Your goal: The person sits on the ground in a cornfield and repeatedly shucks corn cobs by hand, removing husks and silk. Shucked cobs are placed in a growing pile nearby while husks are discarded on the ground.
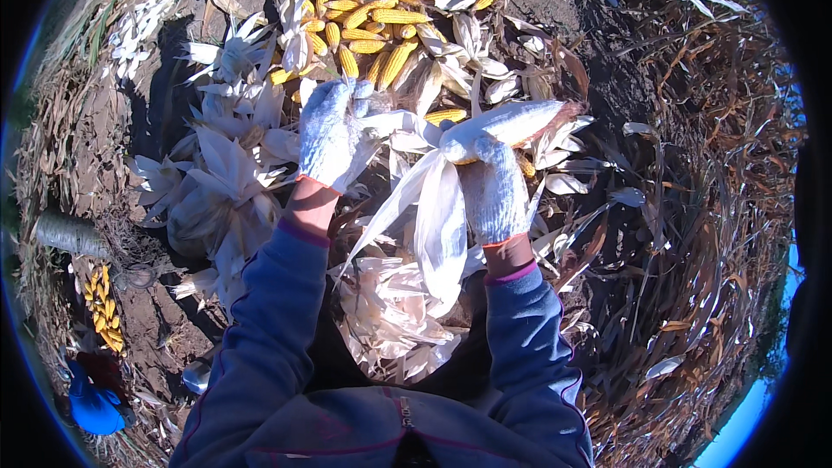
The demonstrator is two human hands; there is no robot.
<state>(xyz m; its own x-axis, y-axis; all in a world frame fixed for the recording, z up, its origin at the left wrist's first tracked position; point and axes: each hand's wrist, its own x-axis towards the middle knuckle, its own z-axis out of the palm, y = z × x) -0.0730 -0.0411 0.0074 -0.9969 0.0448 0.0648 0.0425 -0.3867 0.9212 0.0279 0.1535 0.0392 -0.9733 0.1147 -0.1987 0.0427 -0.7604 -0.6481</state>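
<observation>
My right hand [497, 188], in a white knit work glove with an orange cuff edge, grips a maize ear [500, 130]. Pale husk still covers much of this ear, and brown silk sticks out at its tip on the right. Loosened husk leaves [442, 227] hang from its base toward my lap. My left hand [333, 133], gloved alike, is closed on a strip of husk [390, 122] that stretches across to the ear's base. Just beyond both hands lies a pile of bare yellow maize cobs [377, 19].
Stripped husks [224, 175] are heaped at the left, with more husks [383, 312] between my legs. Dry maize stalks [689, 260] cover the ground on the right. Far left are a smaller cob pile [104, 312], a pale cylindrical object [71, 234] and a blue object [94, 406].
</observation>
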